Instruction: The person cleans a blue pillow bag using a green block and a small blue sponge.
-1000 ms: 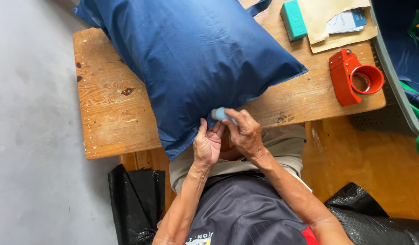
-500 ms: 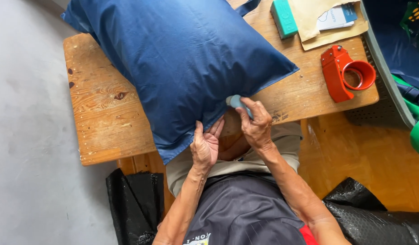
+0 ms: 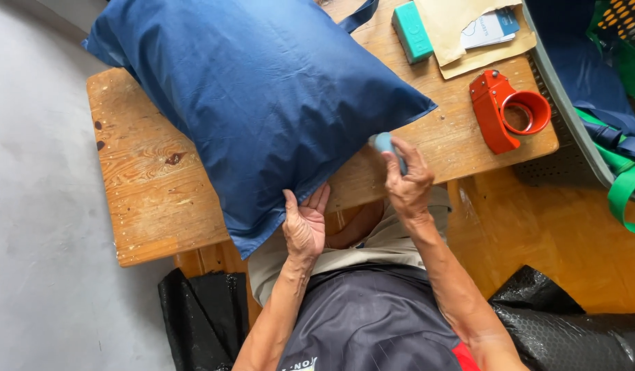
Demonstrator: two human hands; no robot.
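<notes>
Fingers (image 3: pixel 398 152) of the right hand (image 3: pixel 408 184) are curled around a small grey-blue object (image 3: pixel 383 142), too small to identify, pinching it just off the near corner of the dark blue pillow (image 3: pixel 262 103); the grip looks like the way one holds a small tool ready for use. The left hand (image 3: pixel 304 225) is relaxed and grasps nothing, palm turned up, its fingertips touching the pillow's lower edge where the fabric overhangs the front of the wooden table (image 3: pixel 146 199), seemingly steadying that edge. The pillow lies slanted across most of the tabletop, its near side pulled toward the person's lap so the hem is within easy reach.

Farther out on the table, to the right, sits a red tape dispenser (image 3: pixel 506 110), and beyond it a teal box (image 3: pixel 411 31) beside a brown envelope (image 3: pixel 462 31) with a small card on it. A grey basket (image 3: pixel 565 110) holding blue and green fabric stands past the table's right end. Black plastic bags (image 3: pixel 201 309) lie on the floor by the person's legs.

Compared with half a second ago, the right hand has lifted away from the left and moved right, carrying the small object above the table edge; a second ago both hands were close together at the pillow's corner. The pillow itself has barely shifted.
</notes>
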